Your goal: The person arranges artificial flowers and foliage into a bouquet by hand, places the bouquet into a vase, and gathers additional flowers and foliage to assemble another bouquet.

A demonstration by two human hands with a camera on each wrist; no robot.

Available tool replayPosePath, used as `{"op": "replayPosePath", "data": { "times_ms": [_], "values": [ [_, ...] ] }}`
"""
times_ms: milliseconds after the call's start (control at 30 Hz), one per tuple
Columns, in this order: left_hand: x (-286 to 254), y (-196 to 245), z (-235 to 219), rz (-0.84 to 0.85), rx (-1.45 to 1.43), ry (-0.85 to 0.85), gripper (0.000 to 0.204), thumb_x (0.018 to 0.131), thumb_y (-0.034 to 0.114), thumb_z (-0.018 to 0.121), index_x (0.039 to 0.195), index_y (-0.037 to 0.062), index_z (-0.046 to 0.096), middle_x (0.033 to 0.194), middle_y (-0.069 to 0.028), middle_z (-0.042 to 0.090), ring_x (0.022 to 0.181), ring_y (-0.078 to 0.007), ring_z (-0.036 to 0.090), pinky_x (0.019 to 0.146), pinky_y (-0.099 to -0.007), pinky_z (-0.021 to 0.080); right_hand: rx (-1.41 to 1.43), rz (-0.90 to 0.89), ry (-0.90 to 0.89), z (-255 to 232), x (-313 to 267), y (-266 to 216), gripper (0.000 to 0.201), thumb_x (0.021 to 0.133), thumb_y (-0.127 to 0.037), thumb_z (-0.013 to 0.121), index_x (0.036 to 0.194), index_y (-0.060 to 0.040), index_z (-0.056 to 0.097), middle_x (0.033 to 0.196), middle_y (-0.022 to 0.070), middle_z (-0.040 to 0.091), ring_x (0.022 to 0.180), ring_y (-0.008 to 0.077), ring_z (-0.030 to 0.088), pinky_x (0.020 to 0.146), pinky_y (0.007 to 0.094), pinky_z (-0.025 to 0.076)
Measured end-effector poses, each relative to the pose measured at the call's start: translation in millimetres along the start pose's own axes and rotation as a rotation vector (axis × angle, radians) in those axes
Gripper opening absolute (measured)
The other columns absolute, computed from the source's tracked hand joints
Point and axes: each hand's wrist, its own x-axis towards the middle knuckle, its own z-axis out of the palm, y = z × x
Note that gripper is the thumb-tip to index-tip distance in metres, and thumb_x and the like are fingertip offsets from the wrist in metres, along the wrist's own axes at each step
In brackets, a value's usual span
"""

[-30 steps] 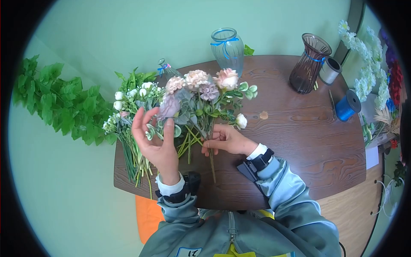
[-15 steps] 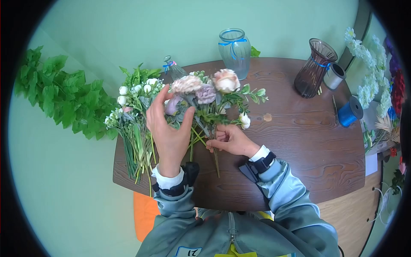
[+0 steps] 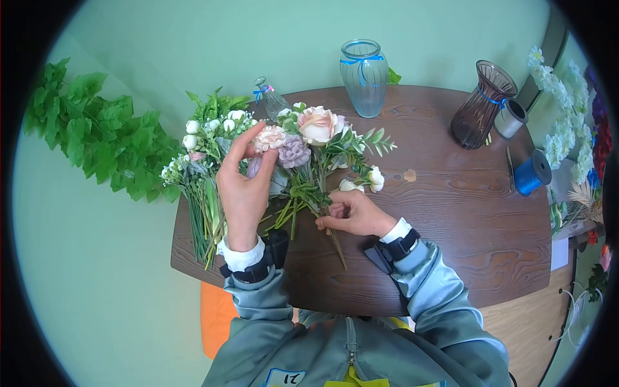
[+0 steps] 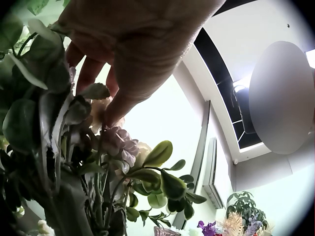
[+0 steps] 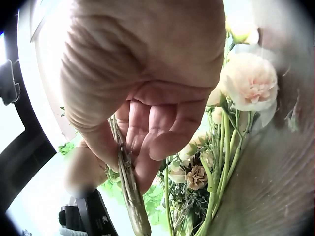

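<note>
A bouquet of artificial flowers stands at the middle of the table, its bundled stems [image 5: 132, 201] pinched between the thumb and fingers of my right hand [image 3: 361, 214]. At its top are a large peach rose [image 3: 317, 124], a lilac flower [image 3: 293, 152] and white blooms [image 3: 376, 178] low on the right. My left hand [image 3: 244, 184] holds a pale pink flower head [image 3: 269, 138] on the bouquet's left side, thumb below and fingers above it. In the left wrist view, leafy sprigs [image 4: 170, 184] stick out under that hand.
Loose flowers with green stems [image 3: 205, 219] lie on the table's left. A clear vase [image 3: 363, 84], a small glass bottle [image 3: 273, 102] and a purple-brown vase [image 3: 476, 116] stand at the back. A blue ribbon spool [image 3: 532, 173] and a white spool [image 3: 511, 119] sit at right.
My left hand has gone from spread beside the bouquet to holding the pale pink flower. The bouquet has turned and its stem ends have swung right, while my right hand keeps its grip.
</note>
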Motion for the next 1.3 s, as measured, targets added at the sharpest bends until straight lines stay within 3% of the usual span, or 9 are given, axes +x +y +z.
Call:
{"op": "replayPosePath", "data": {
  "times_ms": [333,433,500,533,600,733,1167,1233,1300],
  "values": [
    [-0.2,-15.4,-1.4,-0.175,-0.143,0.003,0.021,0.079,0.011,0.065,0.097,-0.0001,0.064,0.077,-0.0040,0.062,0.067,-0.0076,0.052,0.064,-0.0223,0.043,0.006,0.007,-0.039,0.2,0.8,7.9,0.028,0.082,-0.010,0.063,0.068,-0.0045,0.039,0.056,-0.0038,0.051,0.054,-0.0021,0.044,0.045,0.0164,0.031],
    [-0.4,-21.7,-2.3,-0.216,-0.139,0.004,0.021,0.080,0.012,0.064,0.098,0.0013,0.064,0.087,-0.0073,0.061,0.076,-0.0110,0.054,0.069,-0.0245,0.044,0.045,0.030,-0.041,1.0,0.7,4.5,0.027,0.083,-0.010,0.062,0.069,-0.0044,0.039,0.059,-0.0021,0.055,0.054,-0.0009,0.048,0.045,0.0163,0.034],
    [-0.5,-15.3,-3.1,0.033,0.119,0.047,0.026,0.078,0.011,0.065,0.104,0.0048,0.063,0.101,-0.0103,0.058,0.091,-0.0180,0.055,0.078,-0.0287,0.043,0.072,0.073,-0.039,0.6,1.0,-0.5,0.027,0.083,-0.010,0.062,0.070,-0.0043,0.039,0.061,-0.0006,0.057,0.055,0.0001,0.049,0.044,0.0165,0.036],
    [-0.7,-12.4,-3.5,0.034,0.118,0.047,0.026,0.078,0.011,0.065,0.104,0.0048,0.063,0.101,-0.0103,0.058,0.091,-0.0180,0.055,0.078,-0.0287,0.043,0.100,0.115,-0.037,0.0,1.3,-1.9,0.026,0.083,-0.011,0.061,0.070,-0.0042,0.040,0.063,0.0008,0.059,0.055,0.0011,0.051,0.044,0.0168,0.038],
    [-1.9,-7.1,-4.6,0.223,0.116,-0.020,0.041,0.073,0.006,0.067,0.113,0.0099,0.059,0.114,-0.0118,0.051,0.106,-0.0244,0.049,0.088,-0.0330,0.040,0.105,0.129,-0.039,-0.9,1.9,0.7,0.026,0.083,-0.011,0.061,0.070,-0.0041,0.040,0.064,0.0018,0.061,0.055,0.0020,0.053,0.044,0.0173,0.040],
    [-5.4,-2.1,-4.8,0.126,0.095,-0.225,0.059,0.065,-0.003,0.068,0.121,0.0131,0.053,0.121,-0.0124,0.047,0.112,-0.0270,0.046,0.093,-0.0346,0.038,0.126,0.135,-0.052,-0.9,2.2,2.3,0.025,0.084,-0.012,0.061,0.071,-0.0040,0.041,0.067,0.0035,0.063,0.055,0.0031,0.054,0.044,0.0177,0.041],
    [-6.4,-22.4,6.3,0.115,0.063,-0.193,0.051,0.069,-0.003,0.065,0.117,0.0094,0.055,0.112,-0.0139,0.052,0.101,-0.0272,0.052,0.084,-0.0329,0.043,0.136,0.152,-0.059,-0.8,1.9,2.2,0.023,0.083,-0.013,0.062,0.073,-0.0035,0.043,0.070,0.0042,0.064,0.058,0.0049,0.057,0.046,0.0179,0.043],
    [-6.8,-28.5,7.9,0.140,0.064,-0.156,0.048,0.068,-0.004,0.065,0.114,0.0087,0.056,0.108,-0.0133,0.053,0.097,-0.0266,0.053,0.082,-0.0318,0.043,0.147,0.181,-0.092,-2.3,2.0,3.1,0.013,0.082,-0.008,0.062,0.088,-0.0003,0.054,0.077,0.0046,0.064,0.065,0.0058,0.059,0.050,0.0168,0.044],
    [-6.7,-27.6,7.5,0.122,0.064,-0.163,0.048,0.068,-0.004,0.065,0.113,0.0086,0.057,0.105,-0.0126,0.053,0.095,-0.0258,0.053,0.082,-0.0313,0.043,0.159,0.186,-0.095,-1.9,1.4,2.2,0.013,0.082,-0.008,0.062,0.089,-0.0002,0.054,0.077,0.0045,0.064,0.065,0.0061,0.060,0.050,0.0167,0.044]
  ]
}}
